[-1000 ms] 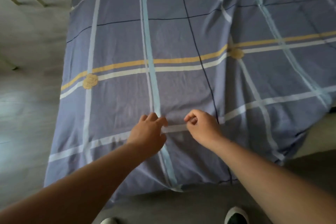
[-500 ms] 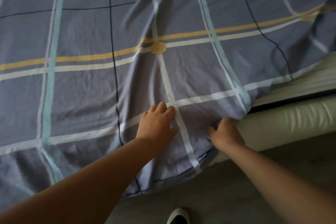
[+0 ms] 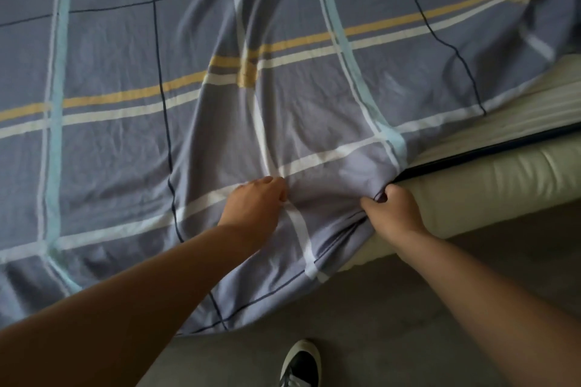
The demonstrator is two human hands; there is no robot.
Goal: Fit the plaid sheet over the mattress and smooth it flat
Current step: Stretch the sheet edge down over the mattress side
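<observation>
The plaid sheet, blue-grey with white, light-blue and yellow stripes, lies across most of the bed and hangs over its near edge. To the right the bare pale mattress shows where the sheet stops short. My left hand rests on the sheet near the edge with its fingers curled into the cloth. My right hand is clenched on a bunched fold of sheet at the mattress side. Creases fan out from both hands toward the far side.
Below the mattress runs the padded cream bed frame, with a dark gap between the two. Grey floor lies along the near side. My dark shoe with a white toe stands near the bottom edge.
My view has swung right along the bed edge, and both hands moved right with it. My right hand went from pinching the flat sheet to gripping a bunch at the uncovered mattress side.
</observation>
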